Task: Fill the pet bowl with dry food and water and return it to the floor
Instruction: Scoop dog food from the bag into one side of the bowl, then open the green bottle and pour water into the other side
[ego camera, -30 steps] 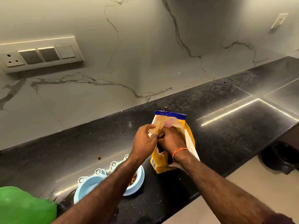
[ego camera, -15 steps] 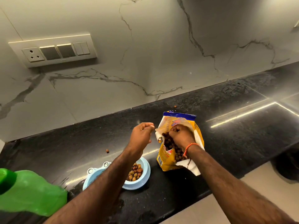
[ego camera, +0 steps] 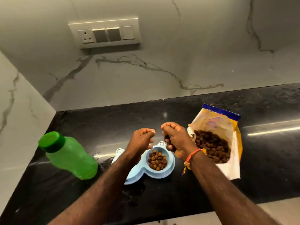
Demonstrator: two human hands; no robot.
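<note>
the landmark is the blue double pet bowl [ego camera: 141, 172], which sits on the black surface [ego camera: 267, 159]. well to its left stands a green water bottle [ego camera: 69, 155] with a green cap, leaning in the wide-angle view. above the bowl's left half hovers the left hand [ego camera: 141, 140], its fingers loosely curled with nothing seen in them; the forearm hides that compartment. the bowl's right compartment holds brown kibble [ego camera: 157, 160]. just above its right rim is the right hand [ego camera: 177, 138], fingers curled round a clutch of kibble, an orange thread on the wrist. to the bowl's right lies the open yellow pet food bag [ego camera: 227, 127], kibble showing in its mouth. behind the bowl, on the marble wall, is a switch panel [ego camera: 107, 34].
</note>
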